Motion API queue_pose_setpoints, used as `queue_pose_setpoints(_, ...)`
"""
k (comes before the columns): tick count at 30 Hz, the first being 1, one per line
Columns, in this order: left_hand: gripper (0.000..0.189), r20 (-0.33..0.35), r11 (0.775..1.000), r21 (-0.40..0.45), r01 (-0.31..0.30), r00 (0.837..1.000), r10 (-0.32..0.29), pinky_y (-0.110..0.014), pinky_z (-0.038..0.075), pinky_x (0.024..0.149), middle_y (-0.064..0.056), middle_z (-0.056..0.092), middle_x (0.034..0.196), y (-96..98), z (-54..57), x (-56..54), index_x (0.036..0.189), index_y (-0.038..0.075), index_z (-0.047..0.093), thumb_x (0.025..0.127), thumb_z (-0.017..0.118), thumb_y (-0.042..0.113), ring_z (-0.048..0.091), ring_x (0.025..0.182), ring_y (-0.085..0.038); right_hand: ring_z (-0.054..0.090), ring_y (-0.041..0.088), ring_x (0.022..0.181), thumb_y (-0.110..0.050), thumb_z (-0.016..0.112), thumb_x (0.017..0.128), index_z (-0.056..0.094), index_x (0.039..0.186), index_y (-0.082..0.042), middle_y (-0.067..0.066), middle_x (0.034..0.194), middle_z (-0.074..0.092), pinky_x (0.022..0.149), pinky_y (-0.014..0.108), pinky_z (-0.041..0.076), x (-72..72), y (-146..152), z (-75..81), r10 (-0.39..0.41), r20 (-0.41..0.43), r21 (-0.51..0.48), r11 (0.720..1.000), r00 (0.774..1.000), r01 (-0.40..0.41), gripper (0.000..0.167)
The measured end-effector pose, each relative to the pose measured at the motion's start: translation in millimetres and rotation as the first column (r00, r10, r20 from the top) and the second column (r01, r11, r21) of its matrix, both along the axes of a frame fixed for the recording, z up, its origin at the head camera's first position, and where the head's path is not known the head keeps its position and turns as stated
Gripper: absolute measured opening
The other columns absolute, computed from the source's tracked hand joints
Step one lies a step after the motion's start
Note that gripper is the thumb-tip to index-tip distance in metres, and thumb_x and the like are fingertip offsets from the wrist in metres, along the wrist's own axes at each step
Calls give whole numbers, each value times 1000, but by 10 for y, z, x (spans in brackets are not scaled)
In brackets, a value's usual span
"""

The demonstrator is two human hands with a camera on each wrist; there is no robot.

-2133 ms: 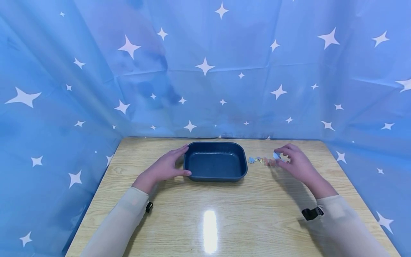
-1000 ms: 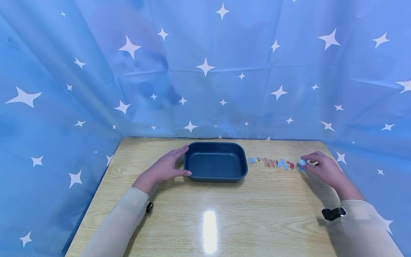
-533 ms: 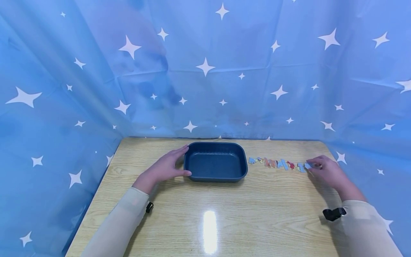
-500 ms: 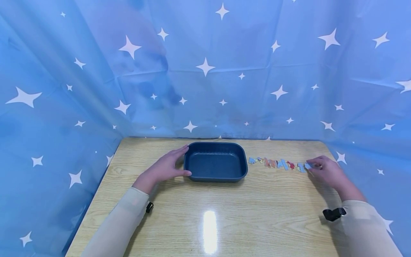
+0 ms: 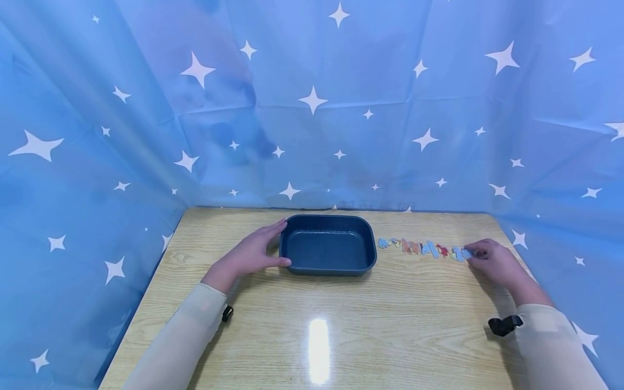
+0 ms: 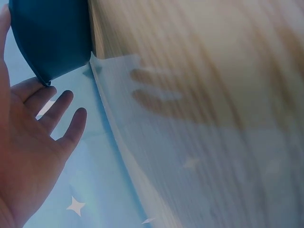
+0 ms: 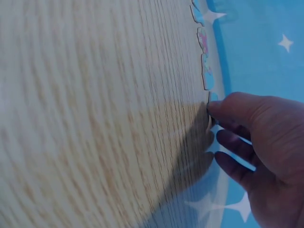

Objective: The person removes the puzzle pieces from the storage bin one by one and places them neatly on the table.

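My left hand touches the left side of a dark blue rectangular open box, thumb by its front corner and fingertips at its back corner. In the left wrist view, the fingers look extended and spread, with a fingertip at the box's edge. On the right, my right hand pinches a small blue jigsaw puzzle piece between thumb and forefinger, low at the tabletop. That piece is at the right end of a row of colourful jigsaw puzzle pieces. In the right wrist view, the thumb and fingers partly hide it.
A pale wooden table bears the box and the row of pieces, which runs from just right of the box towards the right edge. A blue curtain with white stars surrounds the table's back and sides.
My right hand has moved right along the row and a little towards me, pieces now lying where it was. The piece in its fingers has shifted slightly left, against the row. My left hand stays put.
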State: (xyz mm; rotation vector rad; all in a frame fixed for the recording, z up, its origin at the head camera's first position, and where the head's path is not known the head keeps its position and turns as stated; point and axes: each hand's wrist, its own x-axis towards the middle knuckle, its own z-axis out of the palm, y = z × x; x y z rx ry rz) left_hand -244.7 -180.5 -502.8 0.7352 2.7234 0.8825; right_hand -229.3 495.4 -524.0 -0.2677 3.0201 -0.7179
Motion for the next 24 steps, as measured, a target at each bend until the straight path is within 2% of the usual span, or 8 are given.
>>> queue_pose_setpoints(6, 112, -3, 1000, -8, 1, 1000, -1, -58, 30, 132, 5, 21, 183, 0, 20, -1, 178, 21, 26, 93, 80, 69, 26, 167, -34, 68, 48, 106, -5, 78, 101, 73, 131, 11, 32, 125, 63, 81, 51, 59, 7, -20, 7, 10, -27, -17, 1000, 1000, -11, 34)
queue_pose_setpoints(13, 114, 6, 1000, -7, 7, 1000, -7, -59, 30, 132, 3, 22, 183, 13, 38, -6, 178, 19, 27, 92, 80, 72, 26, 167, -35, 66, 51, 109, -6, 75, 104, 64, 140, 14, 33, 127, 62, 82, 50, 59, 43, -15, 24, -1, 14, -43, 999, 1000, 2, 43)
queue_pose_setpoints(17, 113, 37, 1000, 30, -2, 999, 0, -57, 29, 132, 0, 24, 183, 30, 48, 1, 178, 18, 26, 93, 84, 64, 25, 167, -32, 66, 53, 111, -6, 74, 105, 61, 144, 15, 35, 129, 60, 84, 55, 60, 50, -16, 24, -4, 22, -48, 999, 1000, 5, 46)
queue_pose_setpoints(21, 111, 90, 995, 102, -21, 996, 12, -58, 29, 132, -3, 24, 183, 41, 34, 3, 178, 19, 23, 95, 89, 49, 25, 167, -32, 65, 56, 113, -8, 74, 105, 60, 146, 15, 37, 132, 59, 88, 64, 60, 59, -46, 32, -15, 15, -72, 997, 1000, 16, 49)
queue_pose_setpoints(24, 110, 134, 986, 164, -39, 991, 17, -60, 31, 131, -4, 23, 183, 39, 5, 5, 179, 21, 21, 96, 90, 41, 27, 166, -35, 65, 56, 114, -11, 75, 106, 60, 147, 13, 36, 133, 59, 84, 54, 63, 82, -79, 39, -38, 4, -90, 995, 999, 38, 50)
